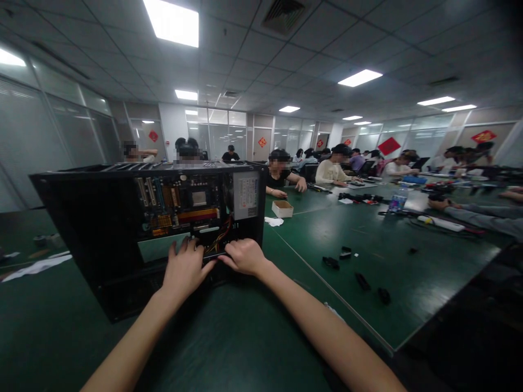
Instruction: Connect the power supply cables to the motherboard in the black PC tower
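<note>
A black computer case (98,218) stands on the green table with its open side facing me. Inside it show a motherboard (183,198), a silver power supply (246,196) with a label, and red, yellow and black wires (220,237). At the lower front of the opening, my left hand (184,268) curls its fingers over a thin dark bar (216,255), thumb on the near side. My right hand (246,256) is closed around the right part of that bar. The two thumbs almost meet. Whether the bar belongs to the case is hidden by my fingers.
Beyond the case, a small open box (283,208) and white paper (273,221) lie on the green table (318,245). Several small black parts (362,281) lie to the right. A plastic bottle (397,200) and a white power strip (441,223) are farther off. Several people sit around.
</note>
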`<state>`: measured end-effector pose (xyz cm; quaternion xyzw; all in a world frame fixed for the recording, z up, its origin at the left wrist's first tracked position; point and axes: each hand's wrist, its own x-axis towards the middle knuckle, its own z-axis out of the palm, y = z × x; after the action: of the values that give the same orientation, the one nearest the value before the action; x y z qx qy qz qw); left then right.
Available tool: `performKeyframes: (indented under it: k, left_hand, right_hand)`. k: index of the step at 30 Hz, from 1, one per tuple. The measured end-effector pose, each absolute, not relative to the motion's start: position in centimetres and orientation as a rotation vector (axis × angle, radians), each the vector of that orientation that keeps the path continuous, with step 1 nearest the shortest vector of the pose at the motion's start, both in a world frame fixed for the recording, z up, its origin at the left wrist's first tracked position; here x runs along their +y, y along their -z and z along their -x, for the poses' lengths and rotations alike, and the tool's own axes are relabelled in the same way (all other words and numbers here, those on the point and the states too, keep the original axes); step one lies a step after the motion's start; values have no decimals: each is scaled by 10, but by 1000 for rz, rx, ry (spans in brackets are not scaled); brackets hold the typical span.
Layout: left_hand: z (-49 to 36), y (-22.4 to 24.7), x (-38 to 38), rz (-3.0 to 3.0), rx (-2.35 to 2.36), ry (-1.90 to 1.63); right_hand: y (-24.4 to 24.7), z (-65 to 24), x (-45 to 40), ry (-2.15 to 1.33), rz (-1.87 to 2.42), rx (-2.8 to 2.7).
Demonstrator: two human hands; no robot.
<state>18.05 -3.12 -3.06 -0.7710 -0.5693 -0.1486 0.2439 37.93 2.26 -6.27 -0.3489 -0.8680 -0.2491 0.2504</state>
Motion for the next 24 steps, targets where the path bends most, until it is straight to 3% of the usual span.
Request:
performKeyframes:
  k: [13, 19, 21, 24]
  left_hand:
    - [-169, 11, -25, 2399, -1920, 436]
    - [-163, 14, -17, 2442, -1895, 489]
    - [-163, 14, -16, 2453, -1883, 507]
    - [-163, 13, -16, 2447, -1889, 540]
  right_hand:
    - [54, -376, 13, 521, 1106, -2432]
    - [22, -358, 29, -63, 1572, -2338]
    - [13, -348, 45, -373, 1552, -2433]
    - [10, -331, 70, -512, 1431, -2535]
